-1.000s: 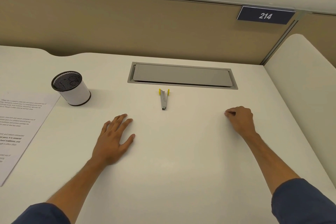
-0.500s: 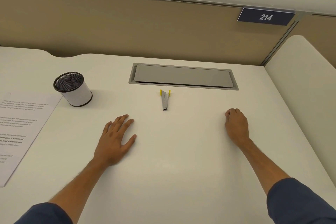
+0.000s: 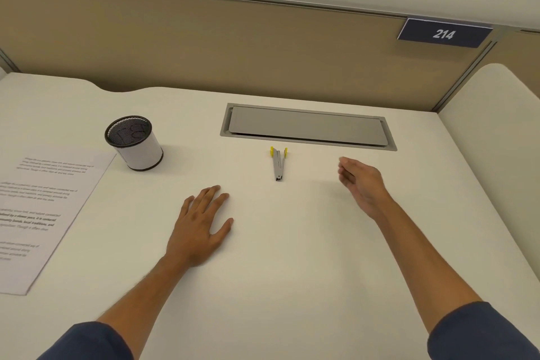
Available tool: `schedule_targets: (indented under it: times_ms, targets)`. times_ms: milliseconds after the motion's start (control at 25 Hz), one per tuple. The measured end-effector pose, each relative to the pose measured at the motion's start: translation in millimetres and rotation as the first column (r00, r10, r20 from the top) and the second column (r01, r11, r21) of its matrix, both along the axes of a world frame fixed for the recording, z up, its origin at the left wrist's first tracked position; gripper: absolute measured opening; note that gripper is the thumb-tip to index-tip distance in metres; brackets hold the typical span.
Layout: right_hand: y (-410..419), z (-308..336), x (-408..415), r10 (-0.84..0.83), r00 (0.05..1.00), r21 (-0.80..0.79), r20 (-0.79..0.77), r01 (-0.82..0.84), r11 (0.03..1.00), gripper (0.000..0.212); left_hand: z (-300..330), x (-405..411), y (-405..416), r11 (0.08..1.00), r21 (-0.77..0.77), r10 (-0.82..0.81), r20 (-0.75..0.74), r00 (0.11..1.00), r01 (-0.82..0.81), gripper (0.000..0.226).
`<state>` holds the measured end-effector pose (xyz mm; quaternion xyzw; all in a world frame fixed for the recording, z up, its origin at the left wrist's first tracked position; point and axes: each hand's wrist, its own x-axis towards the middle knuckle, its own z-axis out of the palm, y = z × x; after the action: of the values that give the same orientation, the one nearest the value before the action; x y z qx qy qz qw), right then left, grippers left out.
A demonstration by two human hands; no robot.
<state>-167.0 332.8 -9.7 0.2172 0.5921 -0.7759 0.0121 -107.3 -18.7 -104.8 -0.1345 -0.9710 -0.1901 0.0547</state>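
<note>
A small grey metal tool with two yellow tips [image 3: 279,164] lies on the white desk [image 3: 292,257], just in front of the cable hatch. My left hand [image 3: 201,225] rests flat on the desk, fingers spread, to the lower left of the tool. My right hand [image 3: 362,184] hovers to the right of the tool with its fingers extended toward it, apart from it and holding nothing.
A mesh pen cup [image 3: 134,142] wrapped in white stands at the left. A printed sheet [image 3: 43,207] lies at the left edge. The grey cable hatch [image 3: 306,127] is set in the desk near the tan partition [image 3: 233,47]. A white side panel [image 3: 496,140] borders the right.
My right hand was a fist resting on the desk; it has lifted, uncurled its fingers and moved left toward the tool. My left hand has stayed put.
</note>
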Motion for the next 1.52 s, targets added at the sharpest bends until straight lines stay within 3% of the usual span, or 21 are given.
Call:
schedule_targets:
  times_ms: [280,520,640,800,1200,1280,1360,1520]
  targets:
    - [-182,41,-47,0.351,0.927,-0.061,-0.134,-0.362,0.930,0.005,-1,1,-1,1.000,-0.006,-0.005,0.014,1.000,0.006,0.061]
    - [-295,42,-80,0.512,0.848,0.183,-0.137,-0.487,0.854,0.018,-1,0,0,1.000,0.022,-0.008,0.009,1.000,0.008,0.062]
    - [-325,44,-92,0.555,0.811,0.442,-0.188,-0.435,0.785,0.009,-3,-1,0,1.000,0.016,-0.005,0.016,1.000,0.004,0.063]
    - [-352,40,-105,0.655,0.729,0.755,-0.197,-0.314,0.576,0.005,-1,-1,1,0.999,0.030,-0.013,0.037,0.999,0.012,0.069]
    - [-373,32,-109,0.775,0.629,0.969,-0.060,-0.149,0.197,0.018,2,-1,3,0.999,0.046,-0.005,0.072,0.997,0.002,0.087]
    - [-369,33,-109,0.782,0.618,0.977,-0.079,-0.110,0.185,0.016,2,-1,3,0.999,0.048,0.000,0.075,0.997,-0.003,0.079]
    - [-362,35,-107,0.779,0.616,0.966,-0.114,-0.115,0.233,0.015,1,0,3,0.999,0.045,0.001,0.069,0.998,-0.004,0.075]
    - [-336,40,-91,0.694,0.667,0.867,-0.270,-0.145,0.477,0.009,-3,-1,2,0.999,0.032,-0.002,0.027,1.000,0.001,0.065]
